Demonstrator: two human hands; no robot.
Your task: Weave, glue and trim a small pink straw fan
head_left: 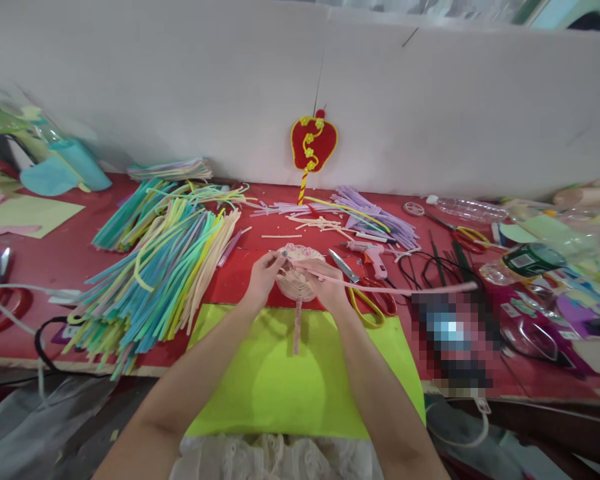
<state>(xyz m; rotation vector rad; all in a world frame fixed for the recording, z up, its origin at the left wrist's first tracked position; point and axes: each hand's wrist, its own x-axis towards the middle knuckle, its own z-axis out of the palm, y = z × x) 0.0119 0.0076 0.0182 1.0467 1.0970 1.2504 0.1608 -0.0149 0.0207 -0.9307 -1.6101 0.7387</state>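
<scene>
A pink pipe cleaner (405,289) runs from between my hands out to the right. My right hand (327,280) is closed on it a little way from its inner end. At that end, the fingertips of my left hand (265,272) are pinched together on the same strand. Beneath both hands lies a cream fan (296,288) built from coiled pipe cleaners, with small pink shapes along its top edge. Its pink wrapped handle (297,327) points toward me over a yellow-green sheet (290,393). My fingers hide part of the fan's face.
A large heap of coloured pipe cleaners (150,267) lies left, purple ones (375,217) behind right. Yellow-handled scissors (367,307) and a pink glue gun (373,253) sit near my right hand. A red fan (314,143) leans on the wall. Bottles (530,260) stand right.
</scene>
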